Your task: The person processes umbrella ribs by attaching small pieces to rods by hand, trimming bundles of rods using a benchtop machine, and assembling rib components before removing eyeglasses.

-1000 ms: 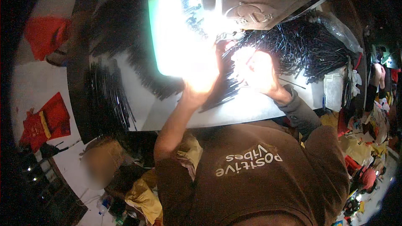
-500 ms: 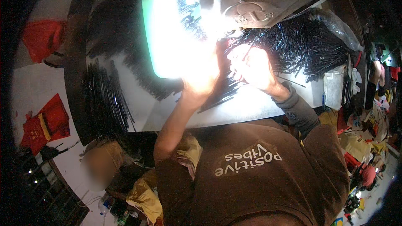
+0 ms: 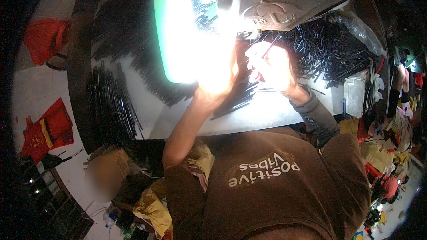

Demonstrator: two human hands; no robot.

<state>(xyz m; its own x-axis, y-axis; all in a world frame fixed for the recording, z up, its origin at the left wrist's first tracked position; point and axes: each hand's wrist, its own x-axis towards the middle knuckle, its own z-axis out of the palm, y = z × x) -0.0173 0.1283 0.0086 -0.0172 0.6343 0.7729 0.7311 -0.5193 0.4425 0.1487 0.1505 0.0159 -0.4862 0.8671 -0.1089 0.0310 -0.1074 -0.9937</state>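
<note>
Under the machine's grey metal casing (image 3: pixel 275 4), my two hands work close together in strong lamp glare. My right hand (image 3: pixel 276 67) is closed, with a thin dark rod (image 3: pixel 268 52) sticking up out of its fingers; I cannot make out whether it is a tool or one of the strips. My left hand (image 3: pixel 218 73) is beside it, next to the lamp, its fingers washed out by the light. A small bunch of thin black strips (image 3: pixel 240 95) lies on the white tabletop (image 3: pixel 191 124) between and below my hands.
A bright green-cased lamp (image 3: pixel 163 40) hangs left of my hands. Black strips (image 3: pixel 115 102) cover the table's left side, and a tangled pile (image 3: pixel 329 53) lies at right beside a white box (image 3: pixel 354 95). Another person (image 3: pixel 106 173) is at lower left.
My right hand has shifted slightly to the right, and the dark rod in it shows more plainly. My left hand stays in nearly the same place beside the lamp.
</note>
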